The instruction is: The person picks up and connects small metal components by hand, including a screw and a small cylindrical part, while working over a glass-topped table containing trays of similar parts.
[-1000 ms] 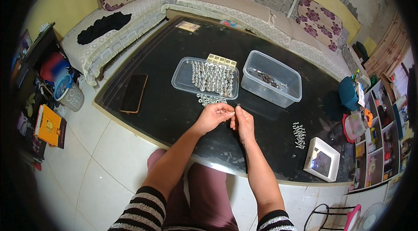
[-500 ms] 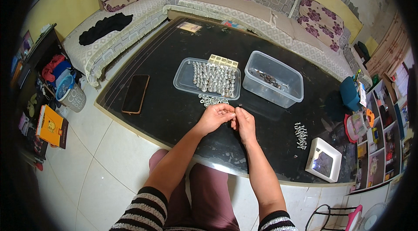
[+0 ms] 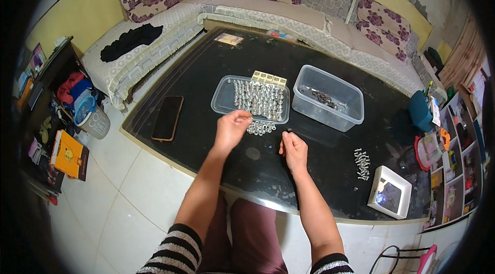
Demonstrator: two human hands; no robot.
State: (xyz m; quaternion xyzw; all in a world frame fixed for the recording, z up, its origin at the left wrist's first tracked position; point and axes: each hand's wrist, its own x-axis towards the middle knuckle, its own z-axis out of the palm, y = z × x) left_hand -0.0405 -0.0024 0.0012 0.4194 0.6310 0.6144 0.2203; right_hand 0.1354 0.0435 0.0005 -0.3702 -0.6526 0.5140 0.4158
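My left hand has its fingertips pinched at the front edge of a clear plastic lid; what they hold, if anything, I cannot make out. Rows of small round silver metal parts stand on this lid. Just in front of it, beside my left fingers, lies a loose cluster of silver nut-like rings. My right hand is closed over the black table, with a tiny dark piece at its fingertips. Farther right a clear plastic tub contains small dark metal pieces.
A pile of silver bolts lies at the right, near a white open box. A phone rests on the left of the black table. Small cream boxes stand behind the lid. A patterned sofa lines the far side.
My hands, together half a second ago, have parted. The left has moved left to the lid's front edge; the right stays over the table. The view has shifted slightly.
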